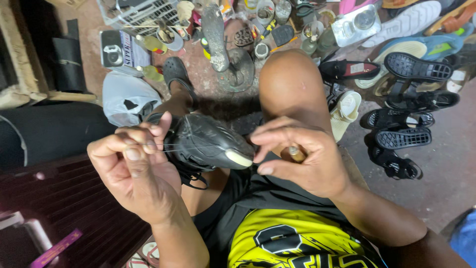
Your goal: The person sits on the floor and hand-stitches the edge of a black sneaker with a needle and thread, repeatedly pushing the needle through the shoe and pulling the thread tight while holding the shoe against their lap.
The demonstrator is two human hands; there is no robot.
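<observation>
A: While the shoe lies across the lap between both hands, toe toward the right hand, where's the thread?

B: Left hand pinches it shut, just beside the heel; right hand is curled around a small wooden handle; left is nearer.

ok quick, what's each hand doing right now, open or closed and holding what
Left hand: closed, fingertips pinching a thin pale thread stretched across the black leather shoe on the lap.
Right hand: closed around a small brown wooden-handled tool.
</observation>
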